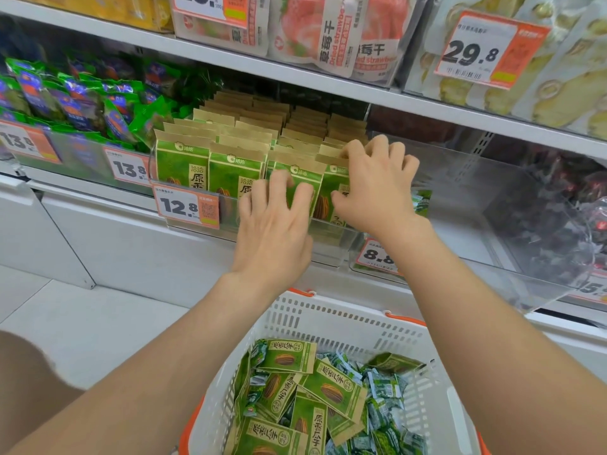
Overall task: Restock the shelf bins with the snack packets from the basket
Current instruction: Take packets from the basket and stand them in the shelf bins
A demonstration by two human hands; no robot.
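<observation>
Rows of green-and-kraft sunflower seed packets (230, 152) stand upright in a clear shelf bin (323, 251) with a 12.8 price tag. My left hand (274, 231) rests on the front of a front-row packet, its fingers curled over the packet's face. My right hand (377, 185) grips the tops of the rightmost front packets (335, 178), fingers hooked over their kraft edges. Below, a white basket (328, 320) with orange handles holds several more of the same green packets (331, 389) and small blue-green sachets (384, 385).
Green-and-purple snack bags (75, 100) fill the bin to the left. A large clear bin (476, 205) to the right holds dark wrapped snacks (565, 198) at its far end. Dried strawberry bags (328, 34) sit on the shelf above. White cabinet fronts run below.
</observation>
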